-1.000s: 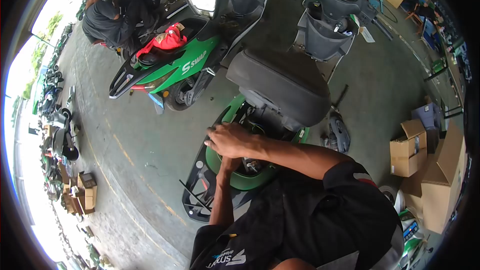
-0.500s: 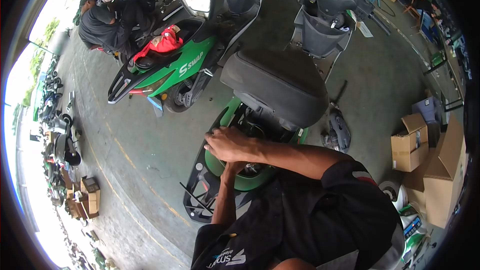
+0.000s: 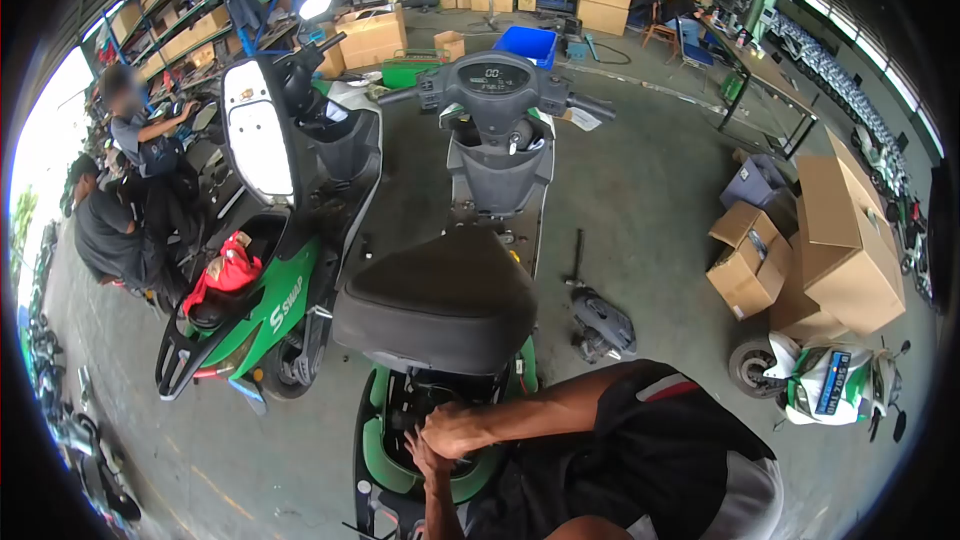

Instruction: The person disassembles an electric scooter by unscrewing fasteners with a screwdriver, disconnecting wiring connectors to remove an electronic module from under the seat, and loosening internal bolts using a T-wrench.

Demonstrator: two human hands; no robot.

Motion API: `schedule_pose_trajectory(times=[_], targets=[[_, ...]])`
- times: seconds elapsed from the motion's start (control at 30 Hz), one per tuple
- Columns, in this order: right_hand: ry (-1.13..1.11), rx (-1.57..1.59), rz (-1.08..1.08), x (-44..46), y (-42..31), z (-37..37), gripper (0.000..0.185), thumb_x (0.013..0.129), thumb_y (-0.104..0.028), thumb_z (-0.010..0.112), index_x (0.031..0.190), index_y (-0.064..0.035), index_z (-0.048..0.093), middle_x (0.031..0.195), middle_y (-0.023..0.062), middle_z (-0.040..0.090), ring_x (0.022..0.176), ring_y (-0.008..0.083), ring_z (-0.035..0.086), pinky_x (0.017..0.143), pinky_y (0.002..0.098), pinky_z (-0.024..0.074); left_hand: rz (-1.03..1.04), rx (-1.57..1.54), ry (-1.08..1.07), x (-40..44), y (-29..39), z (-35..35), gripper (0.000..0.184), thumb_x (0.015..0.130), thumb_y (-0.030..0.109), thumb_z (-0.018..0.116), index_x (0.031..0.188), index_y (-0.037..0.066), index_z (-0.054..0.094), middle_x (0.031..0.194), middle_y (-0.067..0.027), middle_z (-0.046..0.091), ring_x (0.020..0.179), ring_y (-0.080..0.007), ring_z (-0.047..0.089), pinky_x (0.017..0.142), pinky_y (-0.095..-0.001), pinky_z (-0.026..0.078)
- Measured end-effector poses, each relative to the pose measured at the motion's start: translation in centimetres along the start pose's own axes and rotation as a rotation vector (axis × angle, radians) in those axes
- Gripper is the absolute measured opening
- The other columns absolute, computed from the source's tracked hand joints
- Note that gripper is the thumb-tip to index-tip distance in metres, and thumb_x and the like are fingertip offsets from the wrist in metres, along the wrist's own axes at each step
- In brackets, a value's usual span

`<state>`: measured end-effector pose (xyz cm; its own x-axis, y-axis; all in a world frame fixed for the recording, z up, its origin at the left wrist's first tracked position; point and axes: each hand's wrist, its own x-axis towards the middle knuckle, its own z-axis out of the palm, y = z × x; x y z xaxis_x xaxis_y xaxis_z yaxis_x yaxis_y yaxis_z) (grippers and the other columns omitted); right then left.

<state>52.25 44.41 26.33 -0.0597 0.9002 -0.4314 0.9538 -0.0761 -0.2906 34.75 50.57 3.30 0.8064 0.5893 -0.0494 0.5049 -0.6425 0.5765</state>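
In front of me is a green and black scooter whose dark seat is raised, uncovering the compartment under it. My right hand is inside the green rim of this opening, fingers curled closed; what they hold, if anything, is hidden. Just beside and below it, my left hand reaches in from the bottom with its fingers stretched out, close against the right hand. Dark parts in the compartment are partly covered by both hands.
Left of me stands another green scooter with a red cloth on it. Two people work beyond it. A dark grey part lies on the floor at right, near cardboard boxes and a white-green scooter body.
My view has swung up and around, showing more of the workshop. My hands have shifted from crossing over the scooter's rear rim to inside the compartment, close together.
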Motion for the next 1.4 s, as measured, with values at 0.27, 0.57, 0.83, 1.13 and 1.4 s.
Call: schedule_pose_trajectory(times=[0.27,0.57,0.83,1.13,1.4], targets=[[0.268,0.058,0.097,-2.6,-0.4,11.6,0.026,0.087,-0.015,0.058,0.099,0.0009,0.075,0.086,0.0178,0.075,0.076,0.0335,0.074,0.064,0.0428,0.0604,-0.135,0.183,0.0,1.5,4.0,-1.5,0.073,0.084,0.038,0.072,0.144,0.005,0.045,0.138,-0.0208,0.052,0.127,-0.0496,0.043,0.109,-0.0581,0.032],[0.051,0.514,0.159,-8.4,1.1,10.1,0.056,0.095,-0.011,0.042,0.15,-0.0049,0.035,0.115,0.033,0.061,0.091,0.0444,0.069,0.07,0.0548,0.0568,-0.164,-0.018,0.138,1.6,7.0,-2.9,0.073,0.081,0.031,0.075,0.142,0.004,0.046,0.134,-0.0243,0.051,0.128,-0.0451,0.042,0.107,-0.0561,0.032],[0.042,0.556,0.168,-9.3,1.0,13.2,0.085,0.086,-0.01,0.06,0.16,-0.0152,0.019,0.117,0.0422,0.055,0.081,0.0486,0.069,0.07,0.0532,0.0593,-0.251,0.024,0.207,1.6,6.2,-1.3,0.081,0.08,0.026,0.079,0.146,0.0,0.038,0.143,-0.0277,0.041,0.132,-0.0472,0.039,0.112,-0.055,0.029],[0.144,0.663,0.165,-9.8,2.1,15.3,0.069,0.091,-0.015,0.06,0.155,-0.0165,0.035,0.116,0.0322,0.06,0.075,0.045,0.068,0.065,0.0507,0.0592,-0.247,0.063,0.209,1.6,5.5,-0.2,0.081,0.08,0.028,0.079,0.145,0.001,0.039,0.143,-0.0262,0.041,0.134,-0.0476,0.038,0.112,-0.0559,0.029],[0.289,0.83,0.083,-7.2,3.6,18.0,0.059,0.095,-0.015,0.056,0.151,-0.0071,0.039,0.109,0.0287,0.064,0.091,0.0402,0.069,0.081,0.0481,0.0579,-0.271,0.245,0.073,0.6,2.0,2.1,0.082,0.083,0.034,0.076,0.146,-0.001,0.037,0.143,-0.0287,0.04,0.134,-0.05,0.036,0.115,-0.0566,0.027]])
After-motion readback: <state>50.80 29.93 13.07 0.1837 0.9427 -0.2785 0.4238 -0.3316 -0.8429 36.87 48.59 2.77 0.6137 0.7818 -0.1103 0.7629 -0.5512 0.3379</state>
